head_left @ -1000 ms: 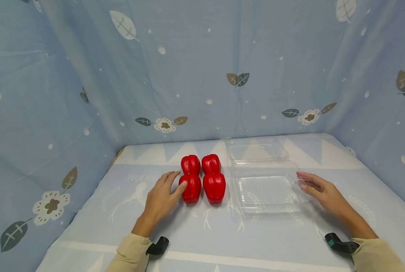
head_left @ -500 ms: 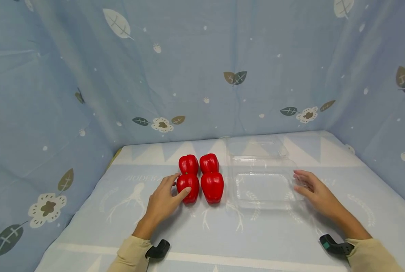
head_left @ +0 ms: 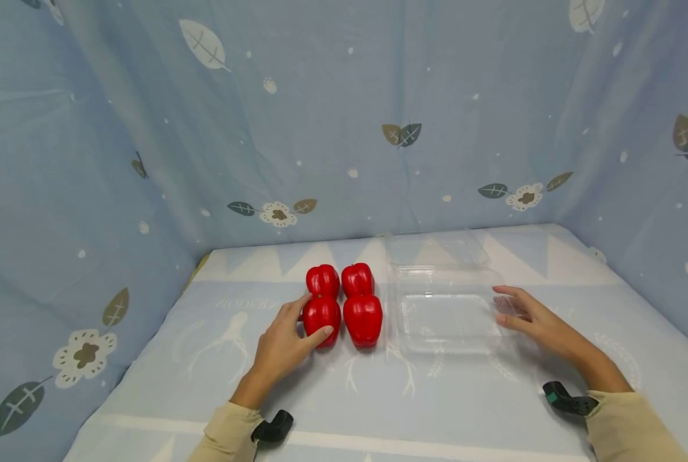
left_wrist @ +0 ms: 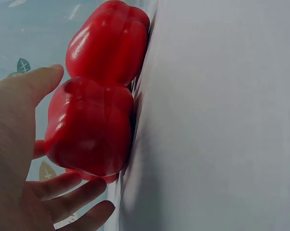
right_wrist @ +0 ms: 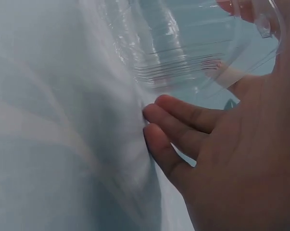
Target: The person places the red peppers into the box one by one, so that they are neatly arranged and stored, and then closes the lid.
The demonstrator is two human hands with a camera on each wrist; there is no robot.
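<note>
"Peppers [head_left: 363, 321] are on the table [head_left: 436, 410], I see. How many?"

"4, all red, set in 2 rows of 2 just left of the clear plastic box [head_left: 450, 314]."

"Where is the left hand [head_left: 280, 350]?"

"Around the left pepper of the front row [head_left: 321, 316]. Its thumb [head_left: 319, 336] lies across the near side in the head view, with its fingers [head_left: 294, 309] by the left side. They look loose and spread, not clenched. I can't tell how much of the hand touches the pepper."

"What does the left wrist view add?"

"2 peppers near the camera, plus a bit of a 3rd peeking out past the closer 1. The thumb is at the upper left of that closer pepper, and 3 fingertips show below it."

"And the right hand [head_left: 537, 327]?"

"At the right edge of the box, with thumb and fingers parted. In the right wrist view, part of the hand shows through the clear plastic. Whether the fingertips touch the box, I can't tell."

"Is the box closed?"

"No, its lid [head_left: 436, 250] lies flat behind the base, toward a blue cloth wall [head_left: 332, 128] with printed leaves and flowers."

"Anything on the arms?"

"Beige sleeves [head_left: 225, 427], and a black gadget [head_left: 273, 428] at each wrist."
</note>
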